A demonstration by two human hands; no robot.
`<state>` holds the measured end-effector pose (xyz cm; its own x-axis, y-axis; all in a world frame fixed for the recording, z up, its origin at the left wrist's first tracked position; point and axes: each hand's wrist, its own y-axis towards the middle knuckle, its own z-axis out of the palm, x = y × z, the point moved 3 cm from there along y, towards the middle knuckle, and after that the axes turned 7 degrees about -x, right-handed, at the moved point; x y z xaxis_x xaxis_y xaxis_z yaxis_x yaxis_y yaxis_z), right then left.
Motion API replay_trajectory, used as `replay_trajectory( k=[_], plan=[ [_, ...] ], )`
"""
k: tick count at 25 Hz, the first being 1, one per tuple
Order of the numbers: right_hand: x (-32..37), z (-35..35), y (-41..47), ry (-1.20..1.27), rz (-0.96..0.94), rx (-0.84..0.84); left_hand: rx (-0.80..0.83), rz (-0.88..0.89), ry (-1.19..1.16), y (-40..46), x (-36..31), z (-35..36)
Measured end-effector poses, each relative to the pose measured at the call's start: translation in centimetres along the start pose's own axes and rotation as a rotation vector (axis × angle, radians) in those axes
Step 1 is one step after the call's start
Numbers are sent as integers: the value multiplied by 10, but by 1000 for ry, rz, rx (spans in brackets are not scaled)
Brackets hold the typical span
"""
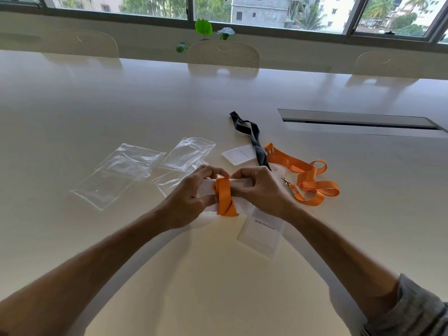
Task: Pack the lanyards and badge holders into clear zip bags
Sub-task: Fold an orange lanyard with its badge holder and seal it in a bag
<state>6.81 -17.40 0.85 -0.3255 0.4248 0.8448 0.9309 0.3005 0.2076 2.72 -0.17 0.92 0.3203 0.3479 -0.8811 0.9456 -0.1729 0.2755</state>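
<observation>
Centrally, both hands work on one bundle just above the table: the left hand (191, 197) curls its fingers and thumb round a white badge holder (238, 184) that has an orange lanyard (224, 197) wrapped across it, and the right hand (258, 190) grips the same holder from the other side, its fingertips meeting the left hand's at the top of the strap. Touching the near edge of this bundle lies a second badge holder (263, 232) with a printed name, flat on the white table (121, 105). Just right of the right hand a loose orange lanyard (306, 177) sprawls in loops, its metal clip (286, 181) near the wrist. A black lanyard (253, 139) runs away from the hands, crossing beside another badge holder (238, 154). Left of the hands, several clear zip bags (121, 170) lie flat, some overlapping. Far across the table stand pale chairs (224, 55), with a green plant (203, 27) by the window (266, 10).
</observation>
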Motion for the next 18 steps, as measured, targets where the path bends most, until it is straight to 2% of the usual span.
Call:
replay_trajectory(
  k=[2, 5, 7, 12, 14, 16, 18],
  plan=[
    [-1, -1, 0, 27, 34, 31, -3, 1, 25, 1, 2, 0],
    [-3, 3, -1, 41, 16, -73, 31, -20, -2, 1, 4, 3],
    [-3, 6, -2, 36, 2, -87, 57, -33, -15, 1, 7, 4],
    [2, -8, -1, -80, -87, 79, 16, -62, -69, 3, 13, -5],
    [1, -9, -5, -191, -202, 112, -32, -74, -49, 3, 15, -9],
    [-3, -3, -8, -417, -324, 139, -67, -93, -23, 3, 18, -10],
    [-7, 0, -8, -482, -319, 176, -116, -98, 84, 4, 21, -17]
  ],
)
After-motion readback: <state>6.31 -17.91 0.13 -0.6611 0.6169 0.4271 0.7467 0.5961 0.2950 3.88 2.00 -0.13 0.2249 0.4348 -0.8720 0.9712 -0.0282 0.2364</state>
